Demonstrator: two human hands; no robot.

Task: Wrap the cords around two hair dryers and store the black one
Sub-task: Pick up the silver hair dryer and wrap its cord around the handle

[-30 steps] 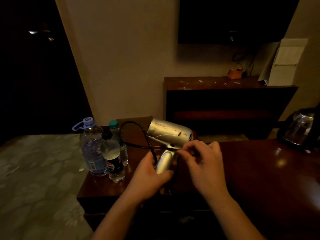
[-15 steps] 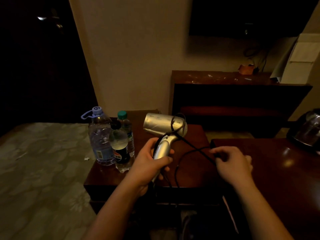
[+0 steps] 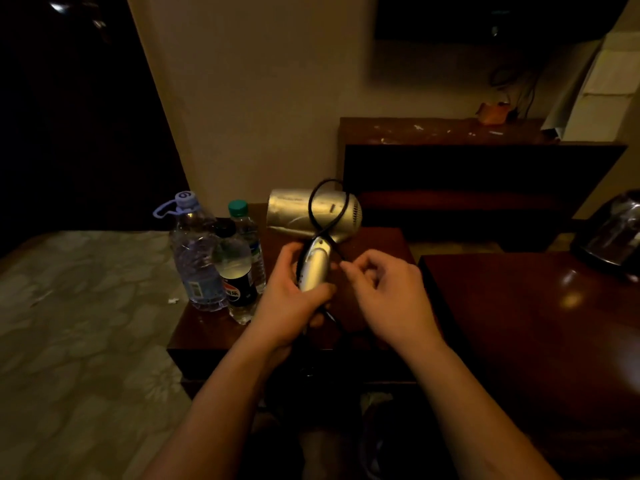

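Note:
A silver hair dryer (image 3: 304, 216) is held upright above the small dark wooden table (image 3: 207, 330), its barrel pointing left. My left hand (image 3: 294, 299) grips its handle. A black cord (image 3: 317, 209) loops once over the barrel and crosses down past the handle. My right hand (image 3: 384, 289) pinches that cord just right of the handle, close to my left hand. More cord hangs down below my left hand into the dark. No black hair dryer shows in the view.
Three bottles stand at the table's left: a large water bottle (image 3: 194, 258), a dark cola bottle (image 3: 237, 282) and a green-capped bottle (image 3: 251, 244). A bed (image 3: 79, 323) lies left. A glossy desk (image 3: 540, 323) with a kettle (image 3: 613, 230) is right; a long shelf (image 3: 478, 140) stands behind.
My right hand went out to the right with the cord, then came back in beside the handle. A loop of cord now lies over the barrel.

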